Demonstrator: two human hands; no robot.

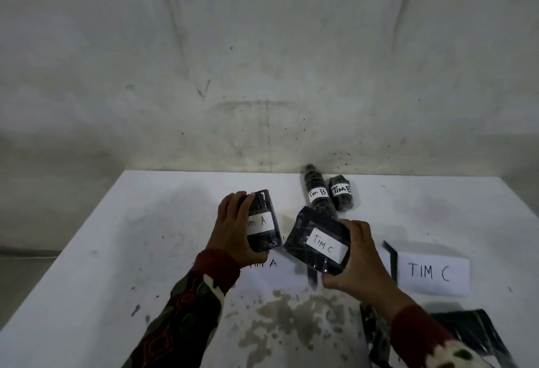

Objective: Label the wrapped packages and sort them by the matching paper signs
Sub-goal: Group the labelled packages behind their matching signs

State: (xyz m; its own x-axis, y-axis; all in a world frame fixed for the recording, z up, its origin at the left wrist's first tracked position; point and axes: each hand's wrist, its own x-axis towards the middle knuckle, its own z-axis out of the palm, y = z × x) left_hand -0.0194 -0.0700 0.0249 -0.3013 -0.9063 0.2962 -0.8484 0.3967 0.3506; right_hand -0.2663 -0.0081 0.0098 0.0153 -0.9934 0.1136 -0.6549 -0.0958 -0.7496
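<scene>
Black plastic-wrapped packages, both labelled: left hand [233, 230] grips the "Tim A" package [264, 222] over the A sign [269, 264], right hand [360, 257] grips the flat "Tim C" package [316, 239] left of the C sign [433, 273]; probably light, slick film, best held by the edges.
</scene>
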